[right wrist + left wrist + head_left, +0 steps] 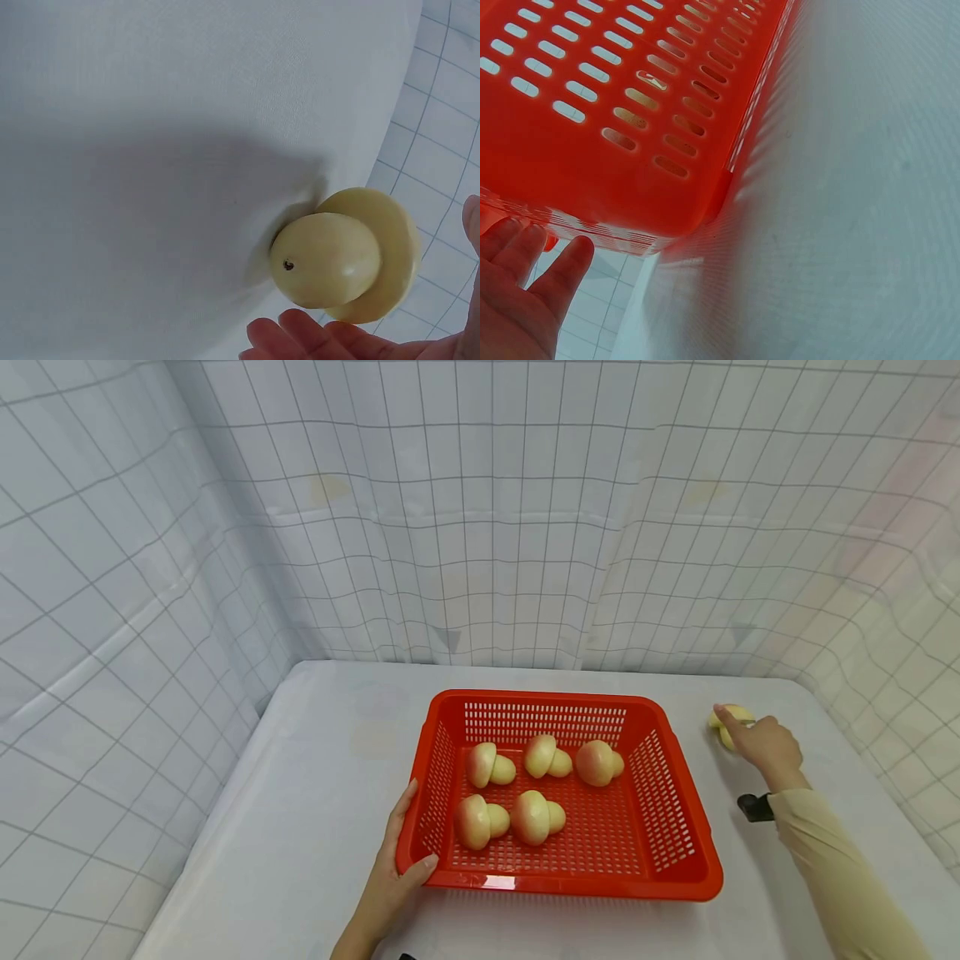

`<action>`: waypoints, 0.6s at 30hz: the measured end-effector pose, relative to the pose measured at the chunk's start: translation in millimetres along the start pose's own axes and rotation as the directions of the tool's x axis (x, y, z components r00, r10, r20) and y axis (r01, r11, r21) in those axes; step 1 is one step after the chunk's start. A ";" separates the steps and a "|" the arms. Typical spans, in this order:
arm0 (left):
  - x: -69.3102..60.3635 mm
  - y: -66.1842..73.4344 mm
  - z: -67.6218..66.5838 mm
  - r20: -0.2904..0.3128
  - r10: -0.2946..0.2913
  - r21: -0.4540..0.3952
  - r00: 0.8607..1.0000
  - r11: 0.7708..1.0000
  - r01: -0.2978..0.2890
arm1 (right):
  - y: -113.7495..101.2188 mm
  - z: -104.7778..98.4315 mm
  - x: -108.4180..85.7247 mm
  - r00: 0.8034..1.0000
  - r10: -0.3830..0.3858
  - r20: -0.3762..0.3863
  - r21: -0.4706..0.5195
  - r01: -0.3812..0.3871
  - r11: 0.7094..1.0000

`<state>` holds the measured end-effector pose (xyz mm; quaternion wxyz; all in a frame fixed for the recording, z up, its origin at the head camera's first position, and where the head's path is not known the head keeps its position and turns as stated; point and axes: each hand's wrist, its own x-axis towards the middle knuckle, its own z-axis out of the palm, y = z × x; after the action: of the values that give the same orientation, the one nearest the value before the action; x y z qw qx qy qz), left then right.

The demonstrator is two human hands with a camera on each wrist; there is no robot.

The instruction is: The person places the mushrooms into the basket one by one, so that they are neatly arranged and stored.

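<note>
My left hand (393,868) rests at the front left corner of a red plastic basket (555,889), its thumb at the front rim and its fingers along the left side. Outstretched fingers show beside the basket wall (592,172) in the left wrist view. Over at the right of the table, my right hand (767,747) is at a pale yellow toy mushroom (322,259). In the right wrist view the mushroom lies between the spread thumb and the fingers (300,334), with its rounded stem toward the camera. The hand partly hides it in the head view.
Inside the basket lie several pink-and-yellow toy mushrooms (532,818), in two rough rows toward the left and back. A white cloth covers the table (322,802). White curtains with a dark grid (517,527) surround its back and sides.
</note>
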<state>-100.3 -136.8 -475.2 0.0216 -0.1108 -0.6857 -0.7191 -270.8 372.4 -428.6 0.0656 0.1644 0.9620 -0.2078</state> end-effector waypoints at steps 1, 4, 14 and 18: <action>0.1 0.3 0.1 0.001 -0.002 -0.001 1.000 1.000 0.002 | -0.3 0.9 0.6 1.000 0.005 0.002 0.000 -0.005 1.000; 0.5 0.7 0.1 0.012 -0.001 0.003 1.000 1.000 0.001 | -1.1 2.7 1.7 1.000 0.013 0.006 0.001 -0.013 1.000; 0.4 0.2 0.2 0.000 -0.005 0.001 1.000 1.000 0.005 | -0.6 6.4 3.9 0.999 0.040 0.022 0.016 -0.041 0.999; 0.4 -0.3 0.6 -0.004 -0.008 -0.005 1.000 1.000 0.008 | 1.2 9.1 5.9 0.998 0.059 0.002 0.026 -0.059 0.998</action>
<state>-100.7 -136.2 -475.4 0.0199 -0.1065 -0.6843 -0.7211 -275.4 371.3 -438.5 0.0699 0.1935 0.9540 -0.2182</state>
